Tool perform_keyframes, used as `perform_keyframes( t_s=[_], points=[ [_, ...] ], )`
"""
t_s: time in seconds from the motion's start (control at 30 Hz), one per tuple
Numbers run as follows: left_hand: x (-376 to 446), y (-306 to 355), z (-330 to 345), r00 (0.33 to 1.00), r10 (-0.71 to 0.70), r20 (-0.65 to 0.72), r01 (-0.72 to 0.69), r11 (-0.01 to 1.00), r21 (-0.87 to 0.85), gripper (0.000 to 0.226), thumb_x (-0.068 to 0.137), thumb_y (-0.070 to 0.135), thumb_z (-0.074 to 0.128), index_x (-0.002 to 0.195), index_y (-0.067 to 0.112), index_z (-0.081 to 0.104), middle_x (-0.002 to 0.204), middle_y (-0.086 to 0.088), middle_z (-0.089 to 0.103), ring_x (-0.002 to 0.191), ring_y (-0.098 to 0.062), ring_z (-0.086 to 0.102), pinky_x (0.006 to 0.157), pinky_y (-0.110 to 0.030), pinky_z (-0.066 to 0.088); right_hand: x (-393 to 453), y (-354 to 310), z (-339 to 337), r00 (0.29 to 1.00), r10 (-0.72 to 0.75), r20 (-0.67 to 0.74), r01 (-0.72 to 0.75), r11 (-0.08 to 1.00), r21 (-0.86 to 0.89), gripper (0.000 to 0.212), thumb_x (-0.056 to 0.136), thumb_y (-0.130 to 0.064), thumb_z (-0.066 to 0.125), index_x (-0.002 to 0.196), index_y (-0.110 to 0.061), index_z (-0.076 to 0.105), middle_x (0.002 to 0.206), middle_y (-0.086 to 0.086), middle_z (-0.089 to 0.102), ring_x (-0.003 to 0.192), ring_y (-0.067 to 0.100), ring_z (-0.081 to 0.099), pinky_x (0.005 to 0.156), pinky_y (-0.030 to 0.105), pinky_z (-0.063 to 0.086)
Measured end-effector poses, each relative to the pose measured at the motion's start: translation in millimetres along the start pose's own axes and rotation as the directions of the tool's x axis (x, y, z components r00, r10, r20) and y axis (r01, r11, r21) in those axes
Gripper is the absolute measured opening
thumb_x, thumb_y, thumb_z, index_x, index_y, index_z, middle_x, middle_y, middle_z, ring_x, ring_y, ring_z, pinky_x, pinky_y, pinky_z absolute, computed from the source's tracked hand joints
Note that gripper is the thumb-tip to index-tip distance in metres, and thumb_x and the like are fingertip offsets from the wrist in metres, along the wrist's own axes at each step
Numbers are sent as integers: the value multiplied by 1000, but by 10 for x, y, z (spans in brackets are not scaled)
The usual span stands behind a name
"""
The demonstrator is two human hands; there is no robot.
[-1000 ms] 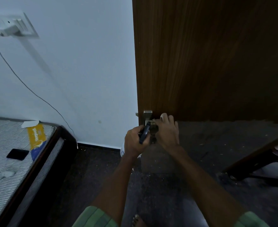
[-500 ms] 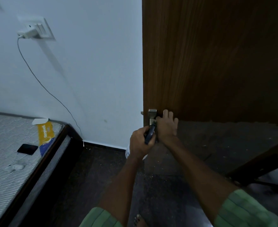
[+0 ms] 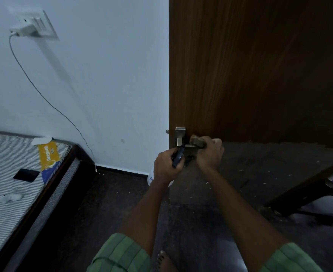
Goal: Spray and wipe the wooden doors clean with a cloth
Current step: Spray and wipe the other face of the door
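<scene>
A charger (image 3: 23, 29) sits in a wall socket at the upper left, its cable (image 3: 49, 103) trailing down toward the mattress (image 3: 2, 193) at the lower left, where a phone (image 3: 26, 175) lies. At centre, the left hand (image 3: 166, 167) grips a spray bottle (image 3: 178, 158), its white body showing below the wrist. Just right, the right hand (image 3: 208, 154) clutches a cloth (image 3: 197, 142) against the metal handle (image 3: 181, 138) at the left edge of the door (image 3: 260, 65), which fills the upper right. The hands are close together, not touching.
</scene>
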State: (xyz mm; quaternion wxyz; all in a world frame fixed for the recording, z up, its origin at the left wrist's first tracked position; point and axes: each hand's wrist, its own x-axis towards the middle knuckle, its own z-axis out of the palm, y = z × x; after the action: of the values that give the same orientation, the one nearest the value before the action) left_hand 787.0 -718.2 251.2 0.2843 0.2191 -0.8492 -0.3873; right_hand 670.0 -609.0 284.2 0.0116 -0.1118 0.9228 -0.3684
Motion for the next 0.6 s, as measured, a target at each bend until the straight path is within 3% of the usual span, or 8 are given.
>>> perform_keyframes(
  t_s=[0.03, 0.1, 0.17, 0.2, 0.27, 0.4, 0.47, 0.6],
  points=[
    [-16, -29, -3, 1000, -4, 8, 4, 1000, 2, 13, 90, 34, 66, 83, 23, 68, 67, 14, 59, 55, -5, 54, 53, -19, 36, -22, 38, 17, 986, 165, -11, -157, 957, 242, 35, 100, -8, 53, 128, -27, 62, 130, 4, 49, 106, 19, 54, 82, 33, 52],
    [-46, -116, 16, 1000, -8, 30, 8, 1000, 15, 19, 90, 36, 66, 86, 18, 71, 69, 7, 64, 58, -10, 56, 54, -25, 43, -29, 59, 105, 856, 479, 197, -480, 590, 649, 33, 105, -10, 49, 133, -22, 61, 123, 4, 60, 98, 16, 61, 75, 30, 54],
    [-87, -191, 39, 997, -7, 72, 4, 999, 41, 26, 89, 41, 63, 87, 17, 72, 72, 2, 69, 60, -15, 60, 55, -33, 51, -39, 119, 264, 711, 497, 498, -648, 187, 739, 34, 104, -5, 49, 132, -18, 62, 123, 12, 66, 107, 28, 66, 89, 43, 58],
    [-100, -228, 51, 996, -7, 89, 1, 998, 60, 30, 88, 46, 61, 87, 17, 72, 74, 2, 71, 61, -17, 61, 55, -36, 53, -38, 150, 352, 668, 462, 583, -692, 98, 715, 37, 103, 0, 47, 132, -16, 62, 126, 18, 66, 112, 32, 66, 96, 48, 56],
    [-124, -292, 57, 995, -21, 97, 10, 994, 109, 32, 85, 52, 59, 81, 21, 68, 71, 4, 70, 60, -17, 60, 53, -33, 49, -19, 167, 487, 622, 398, 674, -736, 2, 677, 37, 103, 4, 41, 131, -11, 61, 123, 22, 68, 106, 33, 68, 103, 48, 52],
    [-147, -315, -18, 999, -27, 40, 21, 989, 147, 20, 85, 45, 64, 72, 33, 54, 60, 12, 55, 52, -11, 47, 50, -24, 28, -124, -155, 563, 576, 228, 785, -766, -183, 616, 29, 105, 4, 34, 125, 2, 54, 96, 20, 65, 86, 29, 65, 92, 38, 53],
    [-121, -337, -54, 1000, -25, 4, 25, 993, 116, 21, 87, 47, 63, 74, 31, 57, 59, 13, 54, 50, -8, 46, 48, -22, 31, -166, -239, 605, 566, 227, 792, -763, -220, 608, 32, 105, 4, 34, 126, 3, 57, 101, 22, 64, 90, 30, 62, 90, 37, 54],
    [-41, -331, -123, 999, 24, 21, -26, 994, 103, 19, 88, 39, 67, 75, 31, 56, 61, 19, 49, 56, 1, 56, 52, -8, 25, -55, 63, 489, 557, 304, 773, -696, -336, 634, 38, 105, -2, 45, 141, -2, 54, 133, 21, 62, 120, 33, 61, 113, 43, 43]
  ],
)
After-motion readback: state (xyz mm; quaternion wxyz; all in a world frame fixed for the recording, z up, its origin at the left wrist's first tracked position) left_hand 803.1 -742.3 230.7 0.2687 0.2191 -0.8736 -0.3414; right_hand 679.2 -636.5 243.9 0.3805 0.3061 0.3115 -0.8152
